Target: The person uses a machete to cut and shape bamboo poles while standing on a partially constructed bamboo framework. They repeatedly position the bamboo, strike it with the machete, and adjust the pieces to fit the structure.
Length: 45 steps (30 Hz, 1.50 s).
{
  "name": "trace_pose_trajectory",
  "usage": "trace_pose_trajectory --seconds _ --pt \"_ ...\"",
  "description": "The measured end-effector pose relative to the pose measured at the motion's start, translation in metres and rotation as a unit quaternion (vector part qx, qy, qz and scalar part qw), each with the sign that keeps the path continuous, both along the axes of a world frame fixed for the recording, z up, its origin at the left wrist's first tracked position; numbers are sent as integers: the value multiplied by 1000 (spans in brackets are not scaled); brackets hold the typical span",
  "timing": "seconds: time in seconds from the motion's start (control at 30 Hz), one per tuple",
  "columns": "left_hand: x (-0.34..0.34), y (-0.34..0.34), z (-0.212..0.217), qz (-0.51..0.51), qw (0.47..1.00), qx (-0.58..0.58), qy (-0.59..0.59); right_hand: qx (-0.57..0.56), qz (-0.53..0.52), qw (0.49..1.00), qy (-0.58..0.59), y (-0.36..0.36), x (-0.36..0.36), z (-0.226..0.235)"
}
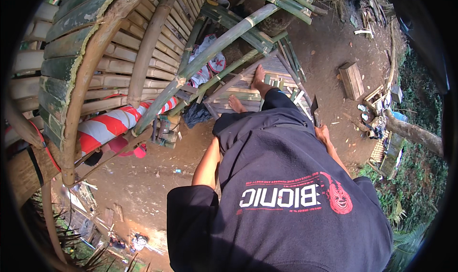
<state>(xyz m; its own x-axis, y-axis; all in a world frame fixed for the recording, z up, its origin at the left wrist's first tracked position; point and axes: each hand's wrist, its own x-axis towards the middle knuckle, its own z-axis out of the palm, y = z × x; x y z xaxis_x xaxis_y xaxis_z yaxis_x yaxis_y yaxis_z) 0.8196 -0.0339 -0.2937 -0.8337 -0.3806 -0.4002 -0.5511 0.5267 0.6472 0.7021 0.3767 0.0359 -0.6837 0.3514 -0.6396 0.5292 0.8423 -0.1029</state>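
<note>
Head view: the right hand (323, 134) grips a dark, flat metal blade (315, 112), long axis pointing forward, while the left hand, across the body, is hidden, its grip untellable.

Place: outdoor yard, looks like a bamboo building site
Structure: bamboo slats (121, 52) at upper left, bamboo poles (229, 42) at top centre
Ground: bare brown earth (324, 57), upper right
Border: green plants (422, 105), right edge
</note>
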Motion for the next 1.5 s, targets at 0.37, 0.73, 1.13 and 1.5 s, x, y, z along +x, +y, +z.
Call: trace_pose_trajectory --seconds 0.37,0.73,1.13,1.5 --pt "109 -83 247 -70 948 302 -72 -38 17 999 -14 9 5 -27" --pt "69 -57 367 99 982 161 -2 -106 -40 994 5 23 -18 -28" --pt "-237 -92 419 216 957 163 107 -201 -10 979 38 -73 -207 34" --pt "-536 -216 320 187 938 160 245 -447 31 887 111 -182 -326 0"
